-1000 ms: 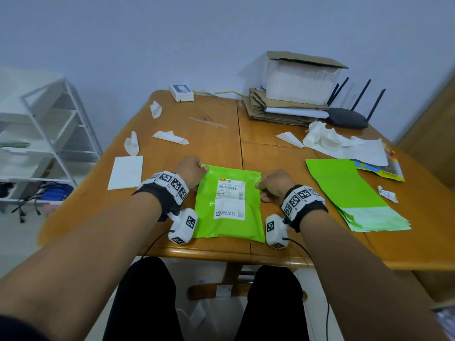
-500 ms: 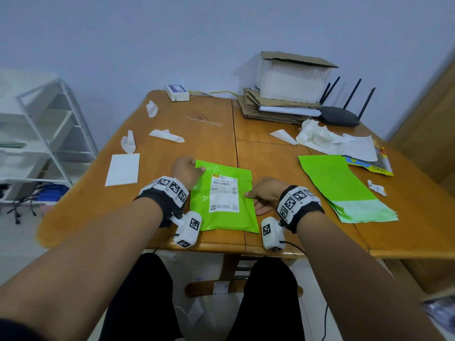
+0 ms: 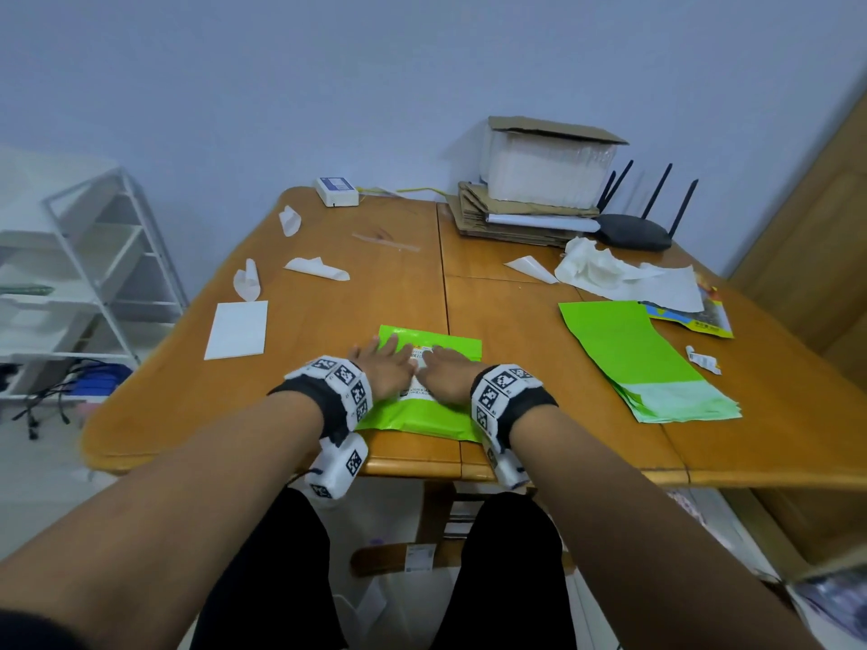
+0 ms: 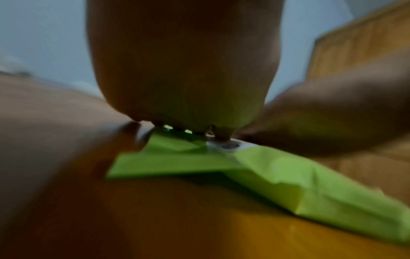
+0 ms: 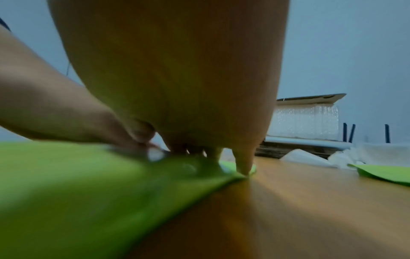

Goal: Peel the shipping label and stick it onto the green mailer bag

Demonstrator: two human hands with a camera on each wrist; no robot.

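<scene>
A green mailer bag (image 3: pixel 424 419) lies near the table's front edge, with a white shipping label (image 3: pixel 421 363) stuck on its top face. My left hand (image 3: pixel 382 363) and right hand (image 3: pixel 445 372) lie flat side by side on the bag, fingers straight, pressing on the label and hiding most of it. The left wrist view shows the left fingers (image 4: pixel 221 134) pushing down on the label (image 4: pixel 230 145) and bag (image 4: pixel 277 175). In the right wrist view the right fingertips (image 5: pixel 244 164) press the bag (image 5: pixel 88 184) near its far edge.
A stack of green mailers (image 3: pixel 647 363) lies to the right. White backing sheets (image 3: pixel 238 329) and curled paper scraps (image 3: pixel 316 268) lie at the left. Crumpled paper (image 3: pixel 605 269), a router (image 3: pixel 633 232) and a cardboard box (image 3: pixel 549 166) stand at the back right. A white shelf rack (image 3: pixel 94 274) stands left of the table.
Both hands moved inward from the bag's left and right edges onto the label in the middle, and now press flat on it. The bag has stayed in place.
</scene>
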